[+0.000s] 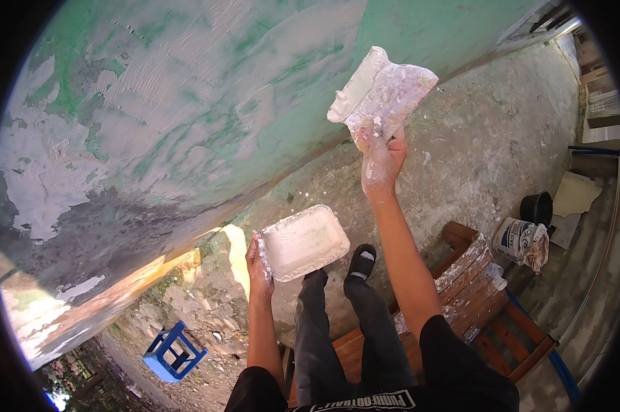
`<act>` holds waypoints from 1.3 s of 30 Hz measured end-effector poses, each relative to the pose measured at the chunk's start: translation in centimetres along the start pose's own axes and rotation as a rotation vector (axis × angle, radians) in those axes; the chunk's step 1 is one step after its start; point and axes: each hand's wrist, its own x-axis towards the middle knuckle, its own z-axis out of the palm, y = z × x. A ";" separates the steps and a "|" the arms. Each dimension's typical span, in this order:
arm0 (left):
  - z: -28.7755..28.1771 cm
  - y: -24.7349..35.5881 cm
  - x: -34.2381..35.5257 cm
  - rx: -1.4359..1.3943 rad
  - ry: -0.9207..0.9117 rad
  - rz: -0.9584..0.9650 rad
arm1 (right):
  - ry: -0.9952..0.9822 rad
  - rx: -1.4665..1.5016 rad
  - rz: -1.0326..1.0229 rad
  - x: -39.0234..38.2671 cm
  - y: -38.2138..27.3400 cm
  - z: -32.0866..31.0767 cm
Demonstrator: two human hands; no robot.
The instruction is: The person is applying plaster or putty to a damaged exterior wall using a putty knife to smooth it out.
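My left hand [256, 266] grips the left rim of a shallow rectangular tray [306, 244], which is coated inside with whitish paste. My right hand [384, 161] is raised and closed round a wide, paste-smeared plastering trowel [392, 96]; a thick strip of wet white paste lies along its far left edge. The trowel is held up near the wall [186, 89], which is green and partly covered with greyish-white smears. I cannot tell whether the blade touches the wall. White paste also spots my right hand and wrist.
A blue plastic stool [175, 352] lies on the rough ground at lower left. Close to my right stands a paste-stained wooden bench [461, 281]. Beyond it are a white sack [516, 240], a black bucket [536, 208] and a pale board [575, 194].
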 end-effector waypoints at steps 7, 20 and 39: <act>-2.1 -0.9 -0.4 -0.014 0.012 -0.028 | -0.020 -0.845 -0.685 2.1 8.3 3.6; -5.3 -1.2 -0.2 0.034 0.066 -0.096 | 0.231 -0.776 -0.404 1.5 9.7 1.2; -9.4 -8.4 1.5 0.208 0.050 0.082 | 0.234 -0.687 -0.576 3.0 11.8 0.4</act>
